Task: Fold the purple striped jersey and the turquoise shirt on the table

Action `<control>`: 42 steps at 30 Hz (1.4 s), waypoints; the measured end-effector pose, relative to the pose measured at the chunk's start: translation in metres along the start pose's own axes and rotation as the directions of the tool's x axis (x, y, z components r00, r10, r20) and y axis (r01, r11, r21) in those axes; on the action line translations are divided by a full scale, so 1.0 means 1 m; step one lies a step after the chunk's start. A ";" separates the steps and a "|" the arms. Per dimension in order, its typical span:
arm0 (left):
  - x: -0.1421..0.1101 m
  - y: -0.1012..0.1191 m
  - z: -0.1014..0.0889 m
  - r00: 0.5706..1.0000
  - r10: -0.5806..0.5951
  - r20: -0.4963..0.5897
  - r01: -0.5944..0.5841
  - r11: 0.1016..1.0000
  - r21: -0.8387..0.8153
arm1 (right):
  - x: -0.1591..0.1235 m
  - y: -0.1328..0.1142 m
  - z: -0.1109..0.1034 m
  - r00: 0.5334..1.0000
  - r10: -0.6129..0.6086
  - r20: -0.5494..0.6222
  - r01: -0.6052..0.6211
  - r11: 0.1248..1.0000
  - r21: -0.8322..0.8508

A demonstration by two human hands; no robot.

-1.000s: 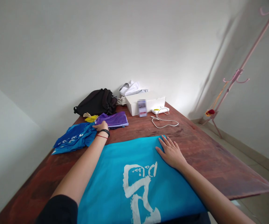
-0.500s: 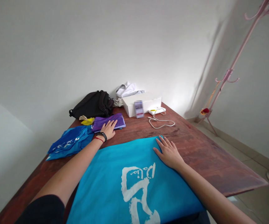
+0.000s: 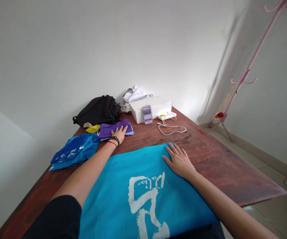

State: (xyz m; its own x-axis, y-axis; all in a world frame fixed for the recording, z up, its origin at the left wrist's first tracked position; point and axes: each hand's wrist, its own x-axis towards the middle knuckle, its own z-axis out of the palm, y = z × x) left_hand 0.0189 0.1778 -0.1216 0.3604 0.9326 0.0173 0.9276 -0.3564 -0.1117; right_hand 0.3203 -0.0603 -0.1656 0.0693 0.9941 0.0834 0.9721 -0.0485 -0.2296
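Note:
A bright blue cloth bag or garment (image 3: 183, 199) with white brush lettering lies spread flat over the near part of the table; its exact kind I cannot tell. My right hand (image 3: 179, 161) rests on its far right corner, fingers spread. Farther off on the left, my left hand (image 3: 120, 134) lies with outstretched fingers on a folded purple cloth (image 3: 107, 130). Beside that, a crumpled blue cloth with white print (image 3: 75, 151) sits near the table's left edge. A dark band and a red string circle my left wrist.
Behind the purple cloth lie a yellow item (image 3: 93, 128) and a black backpack (image 3: 96, 109). A white box (image 3: 158, 106) stands at the back of the wooden table (image 3: 223, 169), near a white device with a cable (image 3: 172, 130). A pink coat rack (image 3: 255, 59) stands at right.
My left hand has slid a little to the right across the purple cloth. My right hand stays on the blue cloth's corner. The view has shifted slightly.

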 end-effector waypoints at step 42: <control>-0.300 -0.008 0.043 0.980 -0.122 -0.154 0.054 0.921 -0.386 | -0.026 -0.022 -0.007 0.957 -0.242 0.162 0.245 0.970 0.001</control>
State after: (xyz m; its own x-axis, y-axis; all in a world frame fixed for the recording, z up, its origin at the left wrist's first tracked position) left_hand -0.1011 -0.0967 -0.1681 0.2550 0.9493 0.1840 0.9115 -0.2994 0.2818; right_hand 0.2989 -0.0856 -0.1555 -0.2052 0.9785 -0.0221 0.9593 0.1966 -0.2027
